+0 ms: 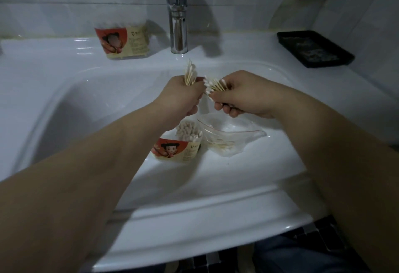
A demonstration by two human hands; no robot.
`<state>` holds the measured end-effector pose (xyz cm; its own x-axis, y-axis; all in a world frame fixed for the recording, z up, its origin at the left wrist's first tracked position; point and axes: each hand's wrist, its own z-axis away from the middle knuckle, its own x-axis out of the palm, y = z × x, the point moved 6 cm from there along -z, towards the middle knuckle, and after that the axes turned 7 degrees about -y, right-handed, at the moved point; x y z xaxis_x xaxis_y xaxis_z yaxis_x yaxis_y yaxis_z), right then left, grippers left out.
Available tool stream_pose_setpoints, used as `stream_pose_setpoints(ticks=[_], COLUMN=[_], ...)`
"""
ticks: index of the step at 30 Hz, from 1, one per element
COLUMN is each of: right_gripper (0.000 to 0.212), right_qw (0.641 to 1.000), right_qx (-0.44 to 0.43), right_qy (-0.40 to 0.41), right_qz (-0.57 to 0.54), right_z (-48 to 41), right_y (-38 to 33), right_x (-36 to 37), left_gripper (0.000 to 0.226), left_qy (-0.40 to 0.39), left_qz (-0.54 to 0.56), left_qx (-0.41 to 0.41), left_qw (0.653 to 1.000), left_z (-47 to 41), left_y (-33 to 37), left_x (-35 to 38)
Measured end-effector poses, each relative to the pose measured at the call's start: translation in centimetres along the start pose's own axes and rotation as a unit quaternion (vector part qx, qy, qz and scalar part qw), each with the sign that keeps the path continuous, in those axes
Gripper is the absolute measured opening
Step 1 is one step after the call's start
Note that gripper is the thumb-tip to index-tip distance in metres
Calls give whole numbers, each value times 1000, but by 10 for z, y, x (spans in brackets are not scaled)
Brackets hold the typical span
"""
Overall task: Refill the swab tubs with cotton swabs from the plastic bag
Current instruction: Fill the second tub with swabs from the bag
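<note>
Sink rim (278, 71) wide around left hand (183, 97), right hand (245, 94)

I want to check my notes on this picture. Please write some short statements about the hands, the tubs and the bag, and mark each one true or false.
1. The left hand and the right hand each hold a bundle of cotton swabs. True.
2. One tub stands on the back ledge, left of the tap. True.
3. The plastic bag hangs from the tap. False: it lies in the sink, beside the other tub.
4. The other tub is empty. False: cotton swabs stand in it.
</note>
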<state>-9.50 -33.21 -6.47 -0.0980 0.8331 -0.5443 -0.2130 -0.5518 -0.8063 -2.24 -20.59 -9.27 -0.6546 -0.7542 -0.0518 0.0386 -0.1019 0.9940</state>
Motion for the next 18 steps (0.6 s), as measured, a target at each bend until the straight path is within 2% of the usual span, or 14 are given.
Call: stream_pose_setpoints(ticks=[4, 8, 10, 14, 18], right_gripper=[13, 13, 13, 10, 16], right_qw=[1000, 1000, 1000, 998, 993], right_qx=[-1, -1, 1, -13, -54], right_qy=[2, 8, 13, 34, 60], right_qz=[1, -8, -18, -47, -91], right_z=[0, -1, -2, -3, -2], right_y=[-1, 0, 1, 0, -3], right_x=[0, 0, -1, -4, -7], left_gripper=[29, 27, 27, 25, 43], left_qy=[7, 53, 66, 61, 32], left_qz=[47, 9, 11, 52, 26], left_qx=[-36, -57, -39, -28, -45], left_qw=[998, 997, 997, 996, 998], left_z=[1, 2, 0, -1, 3], left_y=[-3, -4, -3, -1, -1], left_x=[2, -1, -4, -5, 3])
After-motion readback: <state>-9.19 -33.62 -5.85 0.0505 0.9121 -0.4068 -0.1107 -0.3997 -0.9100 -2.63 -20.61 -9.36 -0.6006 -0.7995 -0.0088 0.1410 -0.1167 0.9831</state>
